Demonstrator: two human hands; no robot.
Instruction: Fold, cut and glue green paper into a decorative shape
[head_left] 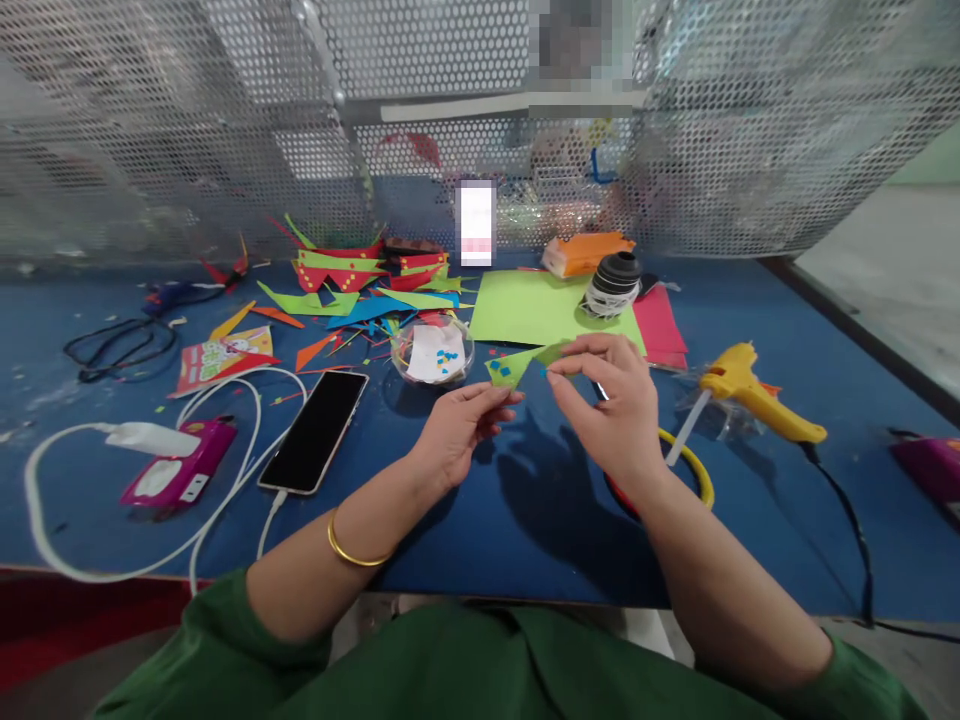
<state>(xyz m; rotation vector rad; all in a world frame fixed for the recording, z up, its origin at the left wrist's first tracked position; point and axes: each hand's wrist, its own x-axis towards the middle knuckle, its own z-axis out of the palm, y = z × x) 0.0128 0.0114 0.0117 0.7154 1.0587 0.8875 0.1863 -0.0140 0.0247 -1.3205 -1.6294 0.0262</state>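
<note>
A light green paper cutout dotted with small blue squares is held up over the blue table, between the person's two hands and just right of the clear bowl. The left hand pinches its lower edge between thumb and fingers. The right hand is at the cutout's other end, thumb and forefinger brought together at a small blue piece; whether the other fingers touch the paper cannot be told.

In the clear bowl, a white paper carries more blue bits. Beyond the hands, a green sheet partly covers a red sheet, and a black-and-white container stands on the green one, near an orange packet.

To the right lies a yellow glue gun, near a yellow ring partly hidden by the right forearm. To the left are a dark-screened phone with a white cable plugged in, and a purple power strip. Farther back, red and green paper masks lie among coloured paper scraps, before a perforated metal screen.
</note>
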